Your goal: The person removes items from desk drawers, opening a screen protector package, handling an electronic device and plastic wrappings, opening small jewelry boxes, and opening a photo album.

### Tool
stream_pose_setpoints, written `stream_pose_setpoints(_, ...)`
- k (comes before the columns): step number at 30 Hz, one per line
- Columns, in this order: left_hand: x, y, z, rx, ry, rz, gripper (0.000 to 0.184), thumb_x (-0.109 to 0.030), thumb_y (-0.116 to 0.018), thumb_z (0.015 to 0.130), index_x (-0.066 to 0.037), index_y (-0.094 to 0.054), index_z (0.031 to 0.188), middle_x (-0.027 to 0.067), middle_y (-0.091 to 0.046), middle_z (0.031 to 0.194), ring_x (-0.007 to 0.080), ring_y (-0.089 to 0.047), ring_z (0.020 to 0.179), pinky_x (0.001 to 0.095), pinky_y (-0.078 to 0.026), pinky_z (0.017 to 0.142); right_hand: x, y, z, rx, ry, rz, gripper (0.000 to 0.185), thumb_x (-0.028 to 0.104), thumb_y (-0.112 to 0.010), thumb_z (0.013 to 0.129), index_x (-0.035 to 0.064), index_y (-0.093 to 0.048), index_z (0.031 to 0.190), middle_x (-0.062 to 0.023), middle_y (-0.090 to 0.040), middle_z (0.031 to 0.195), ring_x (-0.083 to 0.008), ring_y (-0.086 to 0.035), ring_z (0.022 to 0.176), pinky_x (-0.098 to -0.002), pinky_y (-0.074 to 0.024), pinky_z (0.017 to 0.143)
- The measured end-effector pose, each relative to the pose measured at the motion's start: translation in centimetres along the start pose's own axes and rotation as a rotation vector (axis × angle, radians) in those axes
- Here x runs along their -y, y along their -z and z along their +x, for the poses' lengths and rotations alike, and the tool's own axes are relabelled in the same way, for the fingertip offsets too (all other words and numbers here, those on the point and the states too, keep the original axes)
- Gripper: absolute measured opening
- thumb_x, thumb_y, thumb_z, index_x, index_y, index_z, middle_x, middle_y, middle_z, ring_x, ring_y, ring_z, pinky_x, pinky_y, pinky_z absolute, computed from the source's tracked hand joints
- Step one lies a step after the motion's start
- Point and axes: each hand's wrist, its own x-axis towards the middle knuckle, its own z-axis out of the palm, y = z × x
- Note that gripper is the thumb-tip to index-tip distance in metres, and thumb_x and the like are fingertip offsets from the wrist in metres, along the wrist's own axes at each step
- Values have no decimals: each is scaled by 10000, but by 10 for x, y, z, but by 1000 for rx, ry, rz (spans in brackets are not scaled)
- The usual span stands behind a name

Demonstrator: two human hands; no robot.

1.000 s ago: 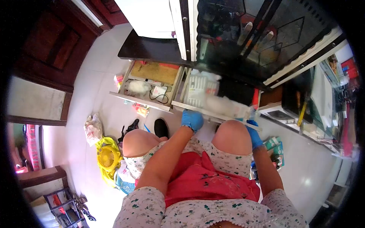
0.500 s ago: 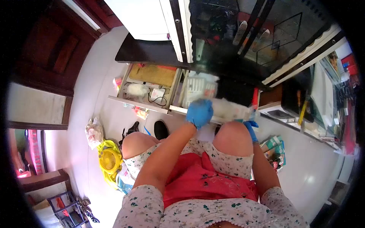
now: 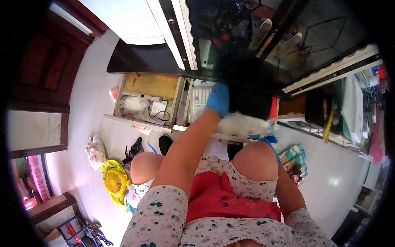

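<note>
My left hand (image 3: 218,100), in a blue glove, reaches into the right-hand open drawer (image 3: 224,136). It lies against the right side of a white ribbed object (image 3: 200,99); its fingers point away from me, and their grip is hidden. Nearer the drawer front lies a cloudy plastic bag (image 3: 236,124). My right hand (image 3: 269,140), also blue-gloved, is at the drawer's front right corner, partly covered by my knee. Its fingers are too hidden to show whether they hold anything.
A second open drawer (image 3: 138,122) on the left holds a white bundle, a small white box and a dark cable. On the floor are a yellow fan (image 3: 115,182), a plastic bag (image 3: 95,152) and a teal box (image 3: 297,158). The dark cabinet (image 3: 242,61) rises ahead.
My left hand has moved forward, from above the drawer's front edge to deeper inside, beside the white ribbed object. My right hand stays near the drawer corner. The view has shifted slightly.
</note>
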Motion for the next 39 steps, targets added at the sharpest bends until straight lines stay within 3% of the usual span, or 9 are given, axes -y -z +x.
stream_pose_setpoints(6, 28, 50, -4, 134, 55, -89, 492, -180, -444, 837, -50, -407, 1309, 195, -367, 1365, 355, -351, 1251, 438, -276, 1030, -1, 1, -4, -10, 31, -48, 351, 236, -523, 895, 19, -465, 1165, -152, -560, 1079, -270, -571, 969, -394, -497, 812)
stream_pose_setpoints(8, 37, 6, 1, -107, 256, -34, 594, -204, -441, 828, -47, -281, 1378, 185, -265, 1426, 351, -232, 1322, 474, -200, 1067, -2, 3, -5, -2, 53, -63, 358, 243, -521, 897, 19, -463, 1170, -154, -558, 1088, -272, -568, 977, -397, -494, 820)
stream_pose_setpoints(13, 30, 11, -18, 47, 241, -88, 614, -244, -429, 873, -77, -194, 1415, 147, -166, 1473, 303, -160, 1360, 518, -121, 1082, -3, 5, -9, 5, 98, -88, 377, 260, -515, 901, 18, -457, 1184, -158, -552, 1109, -278, -561, 996, -404, -487, 840)
stream_pose_setpoints(17, 5, 36, -82, -165, -62, -10, 503, -222, -434, 863, -33, -362, 1325, 214, -353, 1368, 322, -331, 1283, 475, -269, 1036, -10, 10, -11, 20, 157, -114, 391, 273, -511, 905, 18, -452, 1195, -161, -547, 1126, -283, -556, 1012, -410, -481, 856)
stream_pose_setpoints(21, 3, 4, -151, 165, -687, -25, 298, -73, -495, 768, -28, -567, 1053, 167, -640, 889, 333, -633, 782, 418, -505, 685, -3, 9, -2, 93, 230, -151, 406, 287, -507, 908, 18, -447, 1207, -165, -543, 1142, -288, -551, 1028, -415, -475, 873)
stream_pose_setpoints(25, 25, -4, -166, 489, -528, 97, 270, -89, -482, 779, -59, -597, 1021, 150, -644, 822, 322, -637, 757, 436, -506, 656, 18, -11, -7, 219, -70, 176, 458, 366, -482, 913, 20, -452, 1212, -187, -473, 1238, -320, -491, 1106, -454, -367, 986)
stream_pose_setpoints(27, 43, -20, -150, 114, -235, -111, 207, -104, -486, 773, -67, -661, 877, 171, -652, 870, 305, -647, 799, 413, -505, 688, 14, -3, 9, 279, -154, 232, 423, 334, -525, 897, 28, -474, 1184, -173, -488, 1221, -319, -482, 1110, -447, -368, 983)
stream_pose_setpoints(31, 54, -26, -114, 146, -133, -132, 276, -184, -431, 850, -115, -633, 1024, 162, -621, 1025, 327, -625, 863, 429, -495, 763, 22, -20, 35, 145, -165, 565, 390, 283, -559, 879, 42, -482, 1176, -141, -509, 1203, -314, -494, 1070, -420, -373, 975)
stream_pose_setpoints(39, 61, -21, -54, -11, 10, -218, 318, -184, -497, 780, -108, -637, 1055, 153, -612, 1073, 302, -590, 984, 402, -456, 859, 56, -12, 100, 68, -58, 289, 362, 316, -555, 867, 51, -558, 1114, -113, -569, 1174, -270, -528, 1076, -404, -403, 908)
